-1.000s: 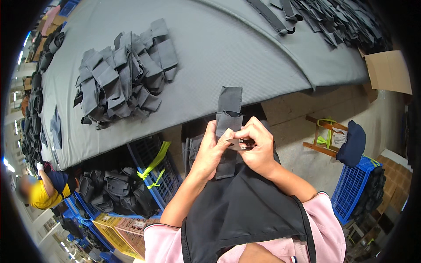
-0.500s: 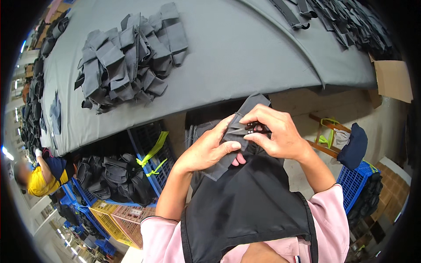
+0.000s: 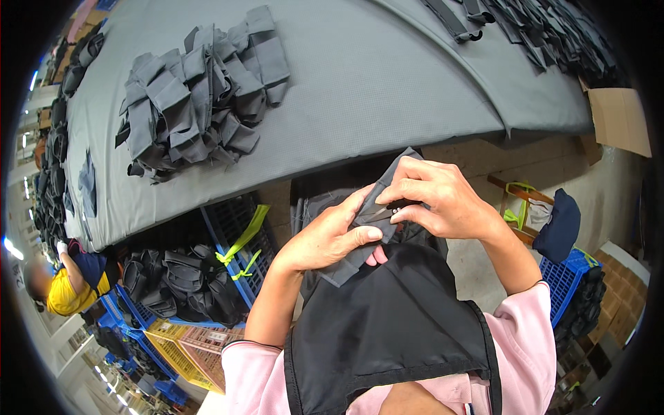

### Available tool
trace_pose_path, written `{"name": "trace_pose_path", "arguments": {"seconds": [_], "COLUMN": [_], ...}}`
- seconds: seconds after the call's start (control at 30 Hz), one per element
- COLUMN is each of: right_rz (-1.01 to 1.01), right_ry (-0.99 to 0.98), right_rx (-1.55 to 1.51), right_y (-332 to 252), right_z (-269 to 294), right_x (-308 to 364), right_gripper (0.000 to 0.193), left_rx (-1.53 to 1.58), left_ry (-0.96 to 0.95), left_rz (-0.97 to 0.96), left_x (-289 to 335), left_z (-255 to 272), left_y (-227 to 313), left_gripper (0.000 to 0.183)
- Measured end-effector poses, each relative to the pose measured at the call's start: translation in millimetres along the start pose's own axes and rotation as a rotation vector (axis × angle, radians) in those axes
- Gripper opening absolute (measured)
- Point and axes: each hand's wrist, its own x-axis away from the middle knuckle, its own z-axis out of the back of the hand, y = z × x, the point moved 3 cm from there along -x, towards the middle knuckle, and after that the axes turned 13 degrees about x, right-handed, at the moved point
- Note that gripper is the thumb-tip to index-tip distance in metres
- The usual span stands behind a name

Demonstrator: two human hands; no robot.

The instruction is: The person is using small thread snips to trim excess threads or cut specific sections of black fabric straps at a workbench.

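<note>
In front of my black apron (image 3: 387,304), my left hand (image 3: 330,236) holds a folded dark grey fabric strip (image 3: 400,169), its thumb lying across the cloth. The strip runs slantwise, with its lower end (image 3: 340,273) sticking out below the palm. My right hand (image 3: 437,197) is closed round small black thread snips (image 3: 395,206), mostly hidden by the fingers. Their pointed blades lie against the strip, between the two hands. Beyond, on the grey-covered table (image 3: 360,90), a loose pile of similar grey fabric strips (image 3: 187,104) lies to the left.
More dark strips (image 3: 553,34) lie at the table's far right. Below its left edge stand blue crates (image 3: 238,235) with black bags (image 3: 180,277). A wooden stool (image 3: 515,207) with a navy cloth (image 3: 557,225) is at right, near a cardboard box (image 3: 619,121). A person in yellow (image 3: 72,287) is at far left.
My right hand has turned and shifted slightly, and its fingers have drawn closer together round the snips. My left hand keeps its hold on the strip. The view has shifted a little.
</note>
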Motion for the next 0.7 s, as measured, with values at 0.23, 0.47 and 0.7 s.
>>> {"name": "trace_pose_path", "arguments": {"seconds": [0.23, 0.47, 0.7], "right_rz": [0.015, -0.116, -0.308], "right_ry": [0.039, 0.238, 0.376], "right_rx": [0.054, -0.010, -0.174], "right_y": [0.0, -5.7, -11.2], "right_z": [-2.6, -3.1, 4.4], "right_x": [4.3, 18.7, 31.6], "right_gripper": [0.029, 0.019, 0.022], "left_rx": [-0.062, 0.041, 0.223], "left_ry": [0.009, 0.048, 0.199], "left_rz": [0.001, -0.033, -0.085], "left_x": [-0.7, -2.9, -3.7], "left_z": [0.4, -1.4, 0.1], "left_y": [-4.6, -2.9, -5.7], "left_gripper": [0.060, 0.056, 0.053]}}
